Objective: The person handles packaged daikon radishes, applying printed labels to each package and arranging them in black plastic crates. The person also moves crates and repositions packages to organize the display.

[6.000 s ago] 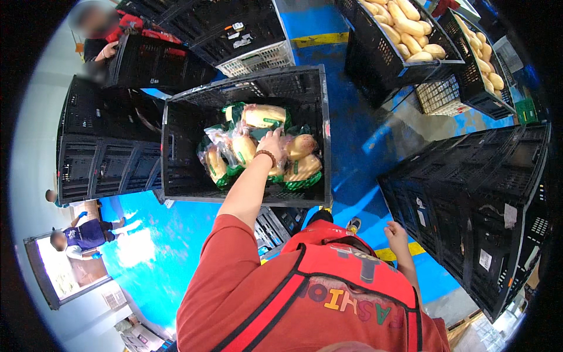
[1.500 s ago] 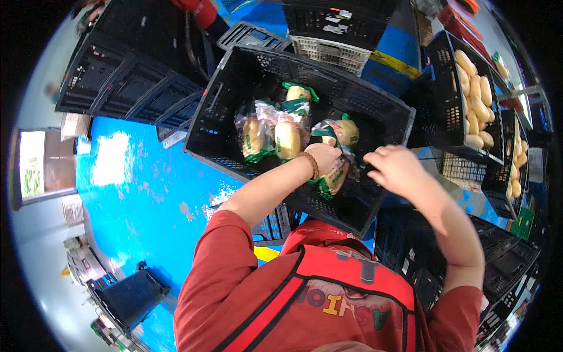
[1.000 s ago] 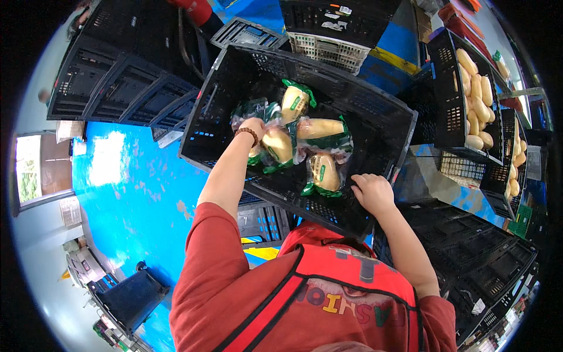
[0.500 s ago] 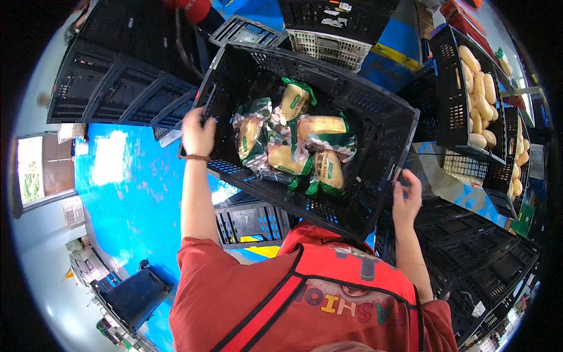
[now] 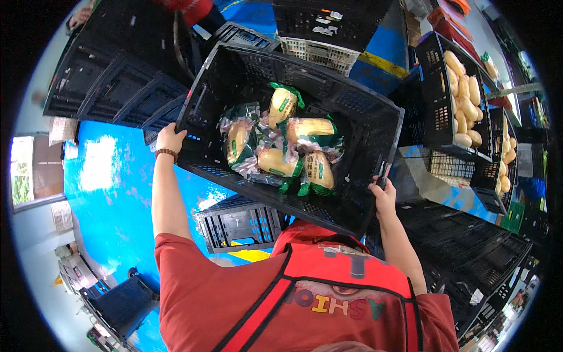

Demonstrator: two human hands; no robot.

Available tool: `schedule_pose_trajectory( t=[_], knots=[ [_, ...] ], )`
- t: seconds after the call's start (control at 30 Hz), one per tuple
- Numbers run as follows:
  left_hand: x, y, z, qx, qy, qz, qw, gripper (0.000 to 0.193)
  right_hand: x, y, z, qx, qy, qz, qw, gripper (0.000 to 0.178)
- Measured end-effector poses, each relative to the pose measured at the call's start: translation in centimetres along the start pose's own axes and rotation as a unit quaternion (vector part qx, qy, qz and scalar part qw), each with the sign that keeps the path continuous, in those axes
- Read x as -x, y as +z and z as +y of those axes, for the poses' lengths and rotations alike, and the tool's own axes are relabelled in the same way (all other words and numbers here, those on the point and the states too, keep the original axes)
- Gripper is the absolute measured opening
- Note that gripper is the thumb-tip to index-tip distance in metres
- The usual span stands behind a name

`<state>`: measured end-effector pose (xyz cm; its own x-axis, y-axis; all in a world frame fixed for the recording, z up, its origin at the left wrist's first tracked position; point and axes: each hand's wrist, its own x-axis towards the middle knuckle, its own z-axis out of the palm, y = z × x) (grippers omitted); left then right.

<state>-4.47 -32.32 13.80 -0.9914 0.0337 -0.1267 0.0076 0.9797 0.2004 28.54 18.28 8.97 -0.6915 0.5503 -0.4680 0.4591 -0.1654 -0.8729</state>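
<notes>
A black plastic crate (image 5: 350,97) hangs slightly tilted in front of my body, its left end farther from me in the view. Inside lie several butternut squashes (image 5: 284,108) in clear and green printed bags, bunched in the middle. My left hand (image 5: 171,141) is closed on the crate's left end; its fingertips are partly hidden by the rim. On the right end, my right hand (image 5: 384,198) grips the crate near its handle slot, thumb on the outside and fingers curled around the edge.
Stacked black crates (image 5: 117,94) stand at the left, and more (image 5: 463,246) at the lower right. Loose squashes (image 5: 467,100) fill crates at the right. Below the held crate sits another black crate (image 5: 240,226) on the blue floor (image 5: 117,193). Part of a person in red (image 5: 193,9) shows beyond.
The crate has shifted a little left in view, bags and all. My right hand, loose beside its end before, now grips it. The left hand's fingers have closed on the other end.
</notes>
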Motion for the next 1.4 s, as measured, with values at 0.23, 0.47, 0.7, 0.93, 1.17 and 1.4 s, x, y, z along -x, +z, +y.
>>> schedule_pose_trajectory(
  t=[0.23, 0.47, 0.7, 0.93, 1.17, 1.4],
  knots=[
    [10.2, -2.0, -4.8, 0.076, -0.083, 0.053, 0.992, 0.029, -3.0, 0.1, -6.2, -0.012, -0.078, -0.096, 0.992, 0.025],
    [24.6, 3.9, -9.8, 0.175, -0.245, 0.115, 0.946, 0.025, -9.5, 6.6, -11.4, 0.108, -0.173, -0.240, 0.949, 0.023],
    [32.3, 12.4, -13.7, 0.377, -0.360, 0.069, 0.851, 0.026, -12.7, 12.7, -11.2, 0.191, -0.154, -0.261, 0.933, 0.022],
    [32.5, 9.9, -11.8, 0.461, -0.297, 0.091, 0.831, 0.032, -11.3, 10.7, -11.7, 0.239, -0.127, -0.284, 0.920, 0.015],
    [30.7, 3.3, -2.6, 0.481, -0.219, 0.030, 0.849, 0.026, -12.2, 0.8, -20.0, 0.196, -0.194, -0.348, 0.896, 0.022],
    [27.6, -1.4, 14.7, 0.544, -0.162, -0.068, 0.820, 0.029, -15.0, -14.9, -32.0, 0.186, -0.258, -0.299, 0.899, 0.036]
  ],
)
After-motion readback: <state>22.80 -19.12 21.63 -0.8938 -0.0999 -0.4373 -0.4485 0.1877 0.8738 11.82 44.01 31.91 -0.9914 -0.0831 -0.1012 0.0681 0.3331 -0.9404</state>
